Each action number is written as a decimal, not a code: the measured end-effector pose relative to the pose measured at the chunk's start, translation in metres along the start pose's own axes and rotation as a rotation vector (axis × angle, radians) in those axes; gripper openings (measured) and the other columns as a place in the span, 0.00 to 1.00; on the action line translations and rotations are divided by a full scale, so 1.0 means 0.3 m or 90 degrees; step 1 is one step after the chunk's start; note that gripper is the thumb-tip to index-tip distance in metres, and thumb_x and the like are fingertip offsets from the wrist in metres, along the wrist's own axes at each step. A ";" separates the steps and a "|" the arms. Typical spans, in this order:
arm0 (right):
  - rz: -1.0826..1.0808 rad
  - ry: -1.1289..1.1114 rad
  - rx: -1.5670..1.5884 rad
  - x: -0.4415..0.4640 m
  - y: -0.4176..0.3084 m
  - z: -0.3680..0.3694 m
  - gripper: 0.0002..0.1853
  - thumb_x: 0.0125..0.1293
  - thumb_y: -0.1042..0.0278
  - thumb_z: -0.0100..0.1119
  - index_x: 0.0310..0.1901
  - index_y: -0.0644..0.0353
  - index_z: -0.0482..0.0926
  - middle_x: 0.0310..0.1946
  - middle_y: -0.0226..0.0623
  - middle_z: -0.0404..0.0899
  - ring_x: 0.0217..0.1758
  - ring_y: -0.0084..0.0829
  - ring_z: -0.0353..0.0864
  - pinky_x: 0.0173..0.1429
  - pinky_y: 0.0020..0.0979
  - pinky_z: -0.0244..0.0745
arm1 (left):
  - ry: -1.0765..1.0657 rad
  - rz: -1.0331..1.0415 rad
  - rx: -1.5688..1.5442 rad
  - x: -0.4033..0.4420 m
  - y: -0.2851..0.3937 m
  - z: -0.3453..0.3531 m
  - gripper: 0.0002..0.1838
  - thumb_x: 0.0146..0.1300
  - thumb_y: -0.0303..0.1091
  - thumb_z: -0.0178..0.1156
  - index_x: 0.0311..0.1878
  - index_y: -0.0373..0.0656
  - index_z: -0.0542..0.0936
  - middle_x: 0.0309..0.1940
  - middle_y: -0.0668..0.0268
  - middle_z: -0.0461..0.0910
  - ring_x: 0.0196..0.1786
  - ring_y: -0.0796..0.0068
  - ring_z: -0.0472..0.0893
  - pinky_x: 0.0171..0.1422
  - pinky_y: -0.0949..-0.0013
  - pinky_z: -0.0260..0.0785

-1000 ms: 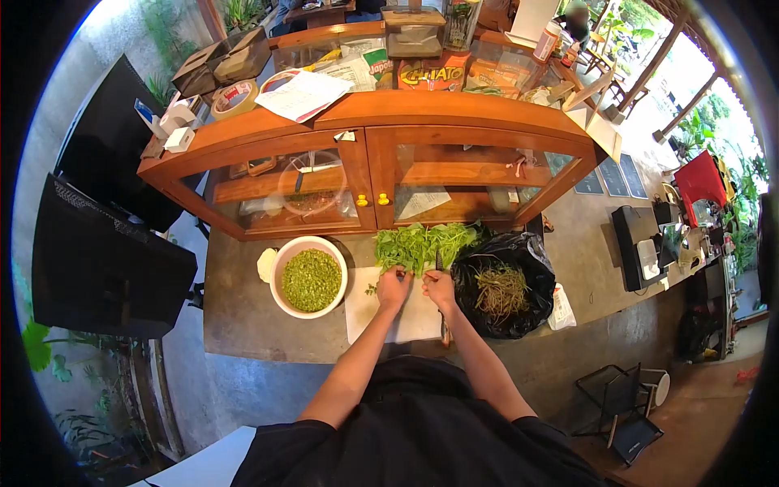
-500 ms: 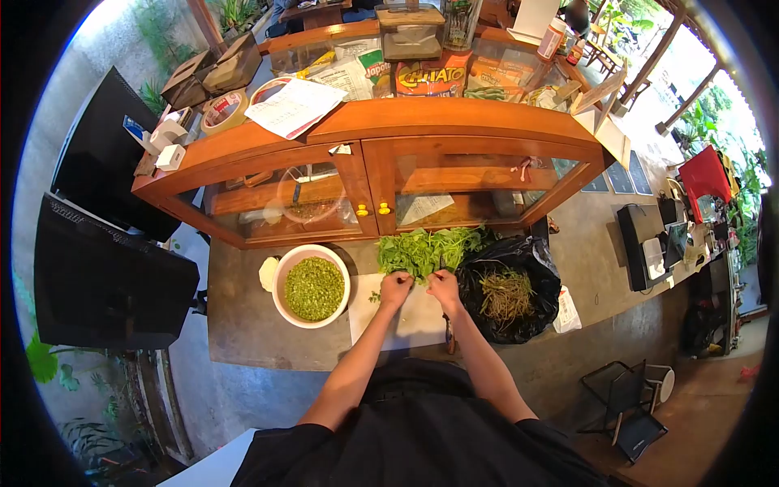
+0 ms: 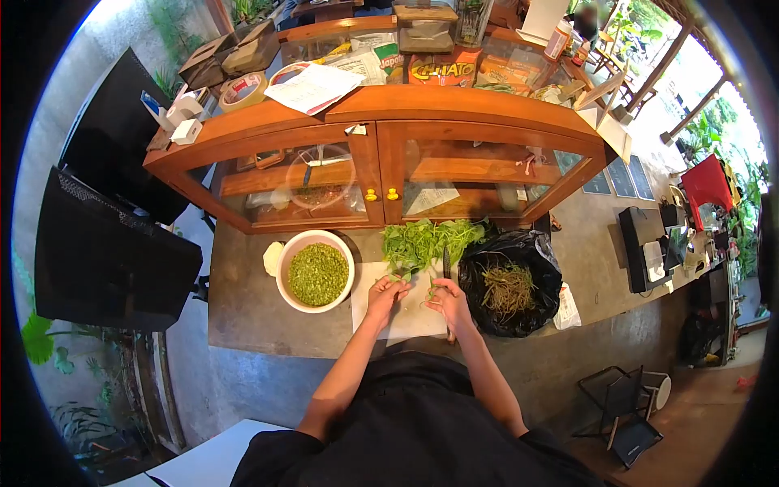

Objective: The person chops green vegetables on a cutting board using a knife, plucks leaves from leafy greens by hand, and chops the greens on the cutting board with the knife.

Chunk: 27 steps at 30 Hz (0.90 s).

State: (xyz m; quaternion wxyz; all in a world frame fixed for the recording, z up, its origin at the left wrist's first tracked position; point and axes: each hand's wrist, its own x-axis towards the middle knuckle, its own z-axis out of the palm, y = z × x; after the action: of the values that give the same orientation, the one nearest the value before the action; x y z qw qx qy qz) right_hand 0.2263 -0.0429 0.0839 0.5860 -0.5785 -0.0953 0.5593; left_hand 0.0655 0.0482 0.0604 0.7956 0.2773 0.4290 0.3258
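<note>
Over a white cutting board (image 3: 411, 325), my left hand (image 3: 385, 300) pinches a green leaf at its fingertips. My right hand (image 3: 448, 303) is a little apart from it, its fingers closed on a thin green stem. A pile of leafy greens (image 3: 422, 241) lies just beyond both hands, at the far end of the board. A knife (image 3: 447, 265) lies beside my right hand, its dark blade pointing away from me and its handle partly hidden under my wrist. Left of the board, a white bowl (image 3: 281, 284) holds chopped green pieces (image 3: 317, 274).
A black plastic bag (image 3: 545, 261) with bare stems (image 3: 508, 289) stands to the right of the board. Behind the greens rises a wooden cabinet (image 3: 381, 105) with glass doors. A whitish lump (image 3: 274, 258) sits left of the bowl, and a white packet (image 3: 566, 308) lies right of the bag.
Both hands have drawn back from the pile toward me and moved apart, with bits of greens in the fingers. The knife blade now shows more. The view has shifted slightly.
</note>
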 end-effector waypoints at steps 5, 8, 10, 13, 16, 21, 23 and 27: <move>0.015 -0.057 -0.011 -0.024 0.053 0.035 0.12 0.70 0.71 0.56 0.50 0.69 0.77 0.45 0.39 0.77 0.45 0.29 0.80 0.53 0.34 0.81 | -0.049 0.007 0.070 -0.090 -0.017 0.002 0.04 0.62 0.25 0.64 0.38 0.43 0.79 0.33 0.70 0.81 0.40 0.79 0.82 0.46 0.75 0.74; -0.014 -0.019 -0.021 -0.066 0.019 0.079 0.14 0.68 0.70 0.60 0.50 0.69 0.78 0.44 0.38 0.79 0.45 0.27 0.80 0.53 0.32 0.81 | -0.074 0.020 0.155 -0.145 -0.032 -0.008 0.04 0.62 0.23 0.63 0.39 0.42 0.79 0.32 0.70 0.81 0.35 0.83 0.79 0.42 0.78 0.71; -0.001 -0.036 -0.045 -0.064 0.030 0.070 0.15 0.66 0.69 0.63 0.51 0.68 0.78 0.43 0.37 0.79 0.45 0.27 0.80 0.52 0.31 0.80 | -0.090 0.063 0.190 -0.172 -0.038 -0.009 0.05 0.61 0.22 0.63 0.39 0.41 0.79 0.31 0.70 0.81 0.34 0.83 0.78 0.42 0.78 0.70; -0.031 -0.054 -0.109 -0.066 0.062 0.059 0.16 0.62 0.70 0.67 0.50 0.66 0.79 0.39 0.34 0.80 0.44 0.27 0.81 0.50 0.29 0.78 | -0.119 0.086 0.226 -0.199 -0.037 -0.012 0.02 0.64 0.27 0.63 0.38 0.42 0.80 0.31 0.70 0.81 0.35 0.83 0.78 0.43 0.77 0.71; -0.104 -0.076 -0.177 -0.052 0.094 0.049 0.13 0.60 0.75 0.68 0.46 0.66 0.79 0.36 0.32 0.82 0.40 0.23 0.80 0.48 0.26 0.76 | -0.109 -0.042 0.245 -0.205 -0.007 -0.025 0.07 0.67 0.35 0.63 0.38 0.42 0.81 0.32 0.69 0.81 0.37 0.82 0.79 0.44 0.76 0.71; -0.171 -0.128 -0.281 -0.093 0.078 0.069 0.11 0.60 0.80 0.67 0.43 0.65 0.78 0.34 0.31 0.83 0.39 0.19 0.80 0.45 0.23 0.74 | -0.013 -0.098 0.209 -0.201 0.024 -0.012 0.12 0.68 0.42 0.62 0.40 0.43 0.83 0.33 0.71 0.82 0.34 0.83 0.77 0.41 0.77 0.70; -0.161 -0.140 -0.323 -0.101 0.085 0.069 0.11 0.60 0.79 0.67 0.44 0.65 0.78 0.36 0.31 0.83 0.39 0.19 0.80 0.45 0.24 0.74 | -0.013 -0.108 0.198 -0.193 0.018 -0.019 0.13 0.68 0.43 0.62 0.41 0.43 0.83 0.33 0.72 0.82 0.34 0.84 0.77 0.40 0.77 0.70; -0.146 -0.139 -0.334 -0.122 0.063 0.073 0.10 0.62 0.77 0.66 0.44 0.65 0.79 0.37 0.32 0.83 0.39 0.19 0.80 0.46 0.24 0.75 | -0.002 -0.075 0.167 -0.172 -0.028 -0.039 0.12 0.69 0.41 0.61 0.43 0.42 0.83 0.34 0.72 0.82 0.33 0.84 0.77 0.41 0.78 0.71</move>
State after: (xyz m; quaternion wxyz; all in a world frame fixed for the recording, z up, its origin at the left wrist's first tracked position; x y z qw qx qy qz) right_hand 0.1861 -0.0641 0.0955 0.4623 -0.6319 -0.3633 0.5050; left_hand 0.0361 0.0056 0.0747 0.7711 0.3535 0.4822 0.2190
